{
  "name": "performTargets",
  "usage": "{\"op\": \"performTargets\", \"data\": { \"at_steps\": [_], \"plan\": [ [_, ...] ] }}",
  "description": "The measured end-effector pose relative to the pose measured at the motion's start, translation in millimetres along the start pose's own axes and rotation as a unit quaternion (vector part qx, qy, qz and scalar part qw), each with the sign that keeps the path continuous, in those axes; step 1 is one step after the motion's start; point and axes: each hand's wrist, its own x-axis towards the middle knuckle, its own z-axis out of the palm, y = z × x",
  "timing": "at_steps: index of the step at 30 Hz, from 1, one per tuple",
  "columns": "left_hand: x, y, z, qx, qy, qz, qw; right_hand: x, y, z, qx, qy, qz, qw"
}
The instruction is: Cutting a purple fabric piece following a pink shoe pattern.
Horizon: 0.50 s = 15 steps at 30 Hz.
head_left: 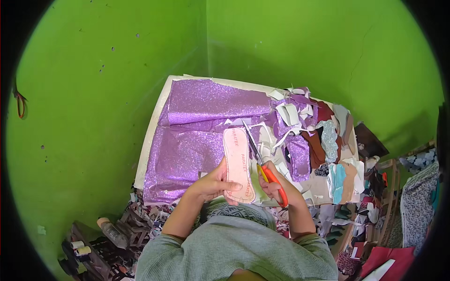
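Note:
My left hand (213,184) grips a pale pink insole (238,161) by its lower left edge, thumb on its face. The insole is long, narrows at the waist, and bears red print and a drawn outline. In my right hand (276,182) is a pair of scissors (271,175) with orange-red and yellow handles. Its blades point away from me, alongside the insole's right edge. Whether they touch it I cannot tell. Beneath both hands, purple glitter fabric (187,145) and pale offcuts lie on the table (151,136).
Purple and white scraps (288,114) pile up at the table's far right. Brown pieces (315,149), silver glitter pieces (329,143) and turquoise pieces (336,180) lie along its right side. Green walls (112,93) meet behind. A clear bottle (112,232) and many scraps are below left.

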Motion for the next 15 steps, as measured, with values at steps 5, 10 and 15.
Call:
{"op": "performTargets", "data": {
  "at_steps": [5,10,15],
  "plan": [
    [-0.8,1.4,7.5,-0.011,0.025,-0.002,1.000,-3.8,-2.2,2.9,-0.003,-0.007,-0.024,1.000],
    [-2.9,3.2,0.9,0.024,-0.005,-0.024,0.999,-5.5,-4.6,0.8,0.028,-0.002,0.019,0.999],
    [-2.3,2.1,-2.1,0.045,-0.011,-0.023,0.999,-2.5,-0.6,-0.5,0.019,-0.020,-0.034,0.999]
  ]
}}
